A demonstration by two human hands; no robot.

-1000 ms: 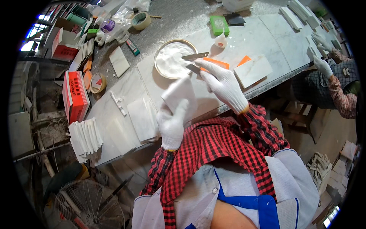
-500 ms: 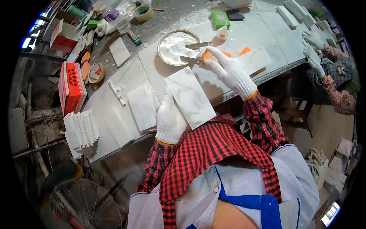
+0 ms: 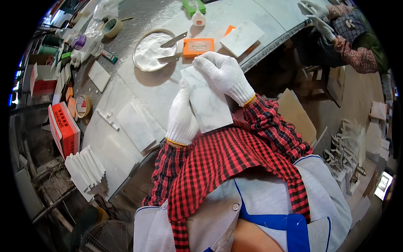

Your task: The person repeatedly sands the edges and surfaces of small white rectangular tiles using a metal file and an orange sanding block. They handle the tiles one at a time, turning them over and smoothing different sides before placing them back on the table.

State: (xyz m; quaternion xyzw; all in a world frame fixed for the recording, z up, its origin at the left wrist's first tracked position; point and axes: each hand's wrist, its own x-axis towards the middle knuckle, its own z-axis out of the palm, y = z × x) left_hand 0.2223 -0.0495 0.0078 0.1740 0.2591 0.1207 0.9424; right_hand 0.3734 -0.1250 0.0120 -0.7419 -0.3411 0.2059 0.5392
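A rectangular white marble tile (image 3: 210, 101) with grey veins is tilted in front of me above my checked apron. My left hand (image 3: 181, 115), in a white knitted glove, grips its left edge with the thumb along the side. Bent over the tile's upper right edge are the fingers of my gloved right hand (image 3: 224, 75), closed on it; their tips are partly hidden. Just beyond stands a round metal bowl (image 3: 135, 56) of white powder or paste, with two flat blades (image 3: 174, 40) resting in it. An orange box (image 3: 198, 47) lies right of the bowl.
Another marble tile (image 3: 242, 38) lies to the right, near a white squeeze bottle (image 3: 198, 18). Several stacked tiles (image 3: 136, 122) and a row of upright tiles (image 3: 85, 168) are at left, with a red box (image 3: 65, 130). Another person's gloved hands (image 3: 321, 25) work at far right.
My right hand has come back from the blades and orange box to the tile's upper edge. My left hand still holds the tile. The view has shifted, moving the table leftward and up.
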